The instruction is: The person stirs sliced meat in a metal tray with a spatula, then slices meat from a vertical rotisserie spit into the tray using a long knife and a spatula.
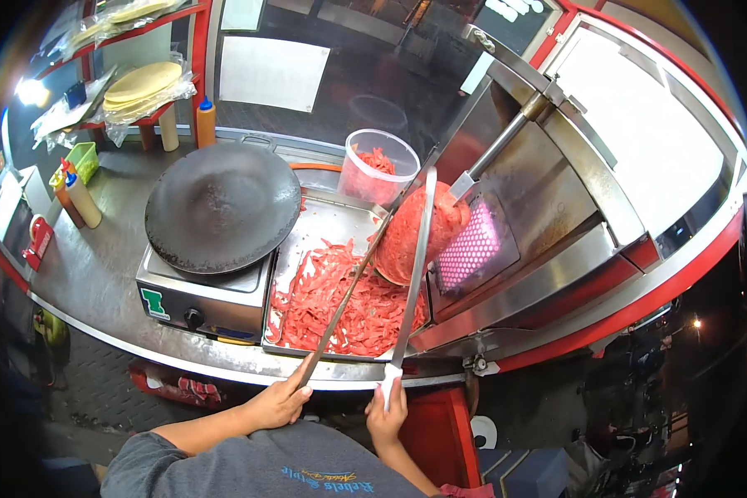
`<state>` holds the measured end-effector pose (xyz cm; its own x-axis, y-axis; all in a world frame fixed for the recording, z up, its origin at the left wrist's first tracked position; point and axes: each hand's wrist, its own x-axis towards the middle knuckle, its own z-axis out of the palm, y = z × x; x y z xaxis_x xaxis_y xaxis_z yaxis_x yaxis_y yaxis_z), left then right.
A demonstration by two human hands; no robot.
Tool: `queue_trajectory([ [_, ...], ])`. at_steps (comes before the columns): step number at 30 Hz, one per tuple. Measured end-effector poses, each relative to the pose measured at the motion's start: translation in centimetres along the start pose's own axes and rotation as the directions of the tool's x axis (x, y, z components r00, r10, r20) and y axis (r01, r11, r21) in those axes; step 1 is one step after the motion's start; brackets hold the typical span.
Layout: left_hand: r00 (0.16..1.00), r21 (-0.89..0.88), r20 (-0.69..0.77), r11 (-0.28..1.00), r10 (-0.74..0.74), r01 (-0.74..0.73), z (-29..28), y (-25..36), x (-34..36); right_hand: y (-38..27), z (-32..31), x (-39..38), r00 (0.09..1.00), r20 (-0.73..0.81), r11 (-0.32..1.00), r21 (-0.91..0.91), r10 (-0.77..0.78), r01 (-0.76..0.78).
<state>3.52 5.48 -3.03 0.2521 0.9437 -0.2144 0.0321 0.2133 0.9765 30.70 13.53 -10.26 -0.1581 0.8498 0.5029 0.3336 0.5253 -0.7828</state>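
My left hand [284, 397] is closed around the near end of a long, thin, brownish rod or blade [340, 311], which slants up across a steel tray to the meat cone. My right hand [386, 415] grips the white handle of a long knife [417, 282], its blade reaching up in front of the red meat cone [419, 232] on the vertical spit [498, 141]. The tray [344, 217] holds a heap of red meat shavings [315, 303]. A glowing pink perforated burner panel [466, 249] stands right of the cone.
A black round griddle [222, 207] sits on a burner at left. A clear tub [373, 166] of meat stands behind the tray. Sauce bottles [79, 199] and shelves with flatbreads [141, 83] are at far left. The steel rotisserie housing [556, 191] bounds the right.
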Motion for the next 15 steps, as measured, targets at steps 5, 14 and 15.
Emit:
queue_trajectory([
  [5,1.000,0.075,-0.008,0.997,-0.019,0.019,1.0,-0.3,-0.6,0.0,1.7,4.8,0.994,0.024,0.993,-0.042,-0.108,0.109],
  [14,1.000,0.069,-0.019,0.997,-0.023,0.025,1.1,0.4,0.6,1.4,0.4,0.2,0.995,0.052,0.993,-0.087,-0.081,0.085],
  [15,0.999,0.092,-0.051,0.996,0.006,-0.001,1.2,-0.4,0.7,0.7,1.2,2.3,0.992,0.052,0.985,-0.128,-0.111,0.117],
])
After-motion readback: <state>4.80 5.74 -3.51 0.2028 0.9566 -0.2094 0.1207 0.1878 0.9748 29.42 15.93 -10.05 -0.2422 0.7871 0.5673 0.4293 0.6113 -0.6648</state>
